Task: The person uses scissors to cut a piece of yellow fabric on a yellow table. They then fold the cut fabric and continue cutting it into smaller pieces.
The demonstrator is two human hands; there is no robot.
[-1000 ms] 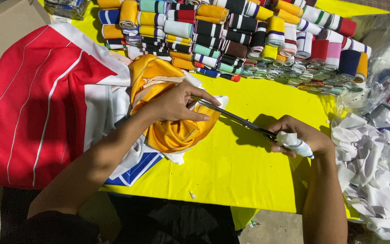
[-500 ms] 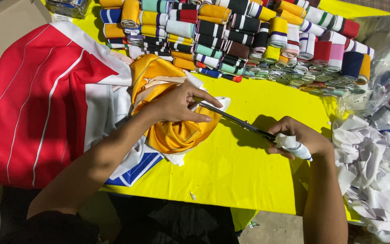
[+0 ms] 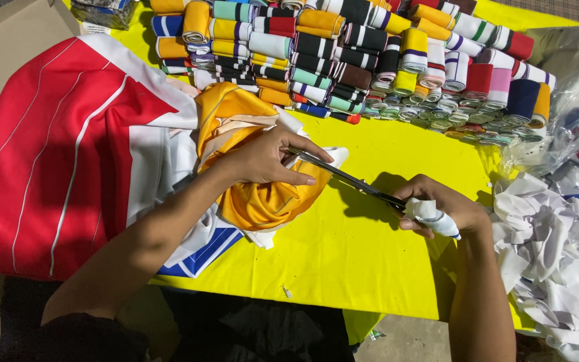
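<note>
My left hand (image 3: 269,157) presses down on a bunched orange cloth (image 3: 256,201) lying on the yellow table (image 3: 356,255). My right hand (image 3: 440,208) grips the cloth-wrapped handles of long metal scissors (image 3: 343,177). The scissor blades reach left to the orange cloth, right under the fingers of my left hand. A white cloth strip sticks out at the blade tips.
A large red and white fabric (image 3: 55,154) with thin white stripes covers the left side. Several rolled striped ribbed bands (image 3: 343,53) are stacked along the far edge. A heap of white cloth scraps (image 3: 557,255) lies at the right. A cardboard box (image 3: 8,40) sits far left.
My right hand with the scissors has shifted slightly left toward the orange cloth. My left hand stays on the cloth.
</note>
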